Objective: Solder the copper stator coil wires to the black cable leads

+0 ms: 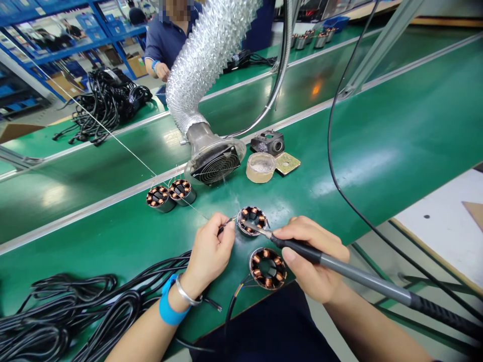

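Note:
My right hand [315,256] grips a soldering iron [362,276], whose tip reaches onto the coils of a motor stator [253,213] on the green bench. Left of that stator, my left hand [211,251] pinches the end of a black cable [225,224], its thin coloured wires pointing at the stator's rim. A thin solder wire [126,146] slants down from the upper left toward my left fingers; whether they hold it too, I cannot tell. Nearer to me lies a second stator [267,269] with copper windings and a cable attached. A little smoke rises by the tip.
A fume extractor nozzle [217,163] on a silver duct [204,55] hangs over the bench. Two stators [160,197] stand left of it; a round solder tub [260,168] and an iron stand [267,142] right. Black cables [94,301] lie lower left. A person [166,45] works opposite.

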Motion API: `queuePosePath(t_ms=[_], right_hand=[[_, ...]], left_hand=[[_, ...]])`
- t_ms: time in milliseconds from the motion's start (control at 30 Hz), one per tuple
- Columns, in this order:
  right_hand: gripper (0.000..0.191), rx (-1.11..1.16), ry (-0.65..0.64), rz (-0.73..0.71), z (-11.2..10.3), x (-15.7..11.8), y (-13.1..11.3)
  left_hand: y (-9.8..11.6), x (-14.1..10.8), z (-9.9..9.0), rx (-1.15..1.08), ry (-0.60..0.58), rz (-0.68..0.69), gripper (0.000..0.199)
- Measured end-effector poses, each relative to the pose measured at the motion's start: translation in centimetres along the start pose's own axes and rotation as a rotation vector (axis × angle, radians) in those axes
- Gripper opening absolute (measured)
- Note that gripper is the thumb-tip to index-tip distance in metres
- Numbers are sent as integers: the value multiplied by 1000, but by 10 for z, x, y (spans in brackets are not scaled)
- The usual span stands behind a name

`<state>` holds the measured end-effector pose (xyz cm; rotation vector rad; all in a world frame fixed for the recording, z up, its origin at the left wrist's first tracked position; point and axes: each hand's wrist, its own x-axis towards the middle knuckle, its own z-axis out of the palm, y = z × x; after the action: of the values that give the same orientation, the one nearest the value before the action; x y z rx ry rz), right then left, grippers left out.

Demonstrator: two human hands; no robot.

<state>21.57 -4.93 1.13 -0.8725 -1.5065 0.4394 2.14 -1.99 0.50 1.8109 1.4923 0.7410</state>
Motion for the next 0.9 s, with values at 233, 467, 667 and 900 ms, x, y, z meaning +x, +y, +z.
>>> queuePosePath(t_ms=[233, 467, 667, 900], right_hand=[[19, 2, -18, 26, 0, 0, 0], [17, -12, -44, 24, 3, 2, -3], [19, -3, -5, 7, 3, 3, -3], [21, 21, 27, 11, 1, 1, 1]], left_hand=[[3, 2, -1, -7, 0, -1, 24], [4, 1, -2, -10, 1, 9, 25], [3, 1, -2, -15, 0, -1, 25], [4, 2, -1, -7, 5, -1, 25]])
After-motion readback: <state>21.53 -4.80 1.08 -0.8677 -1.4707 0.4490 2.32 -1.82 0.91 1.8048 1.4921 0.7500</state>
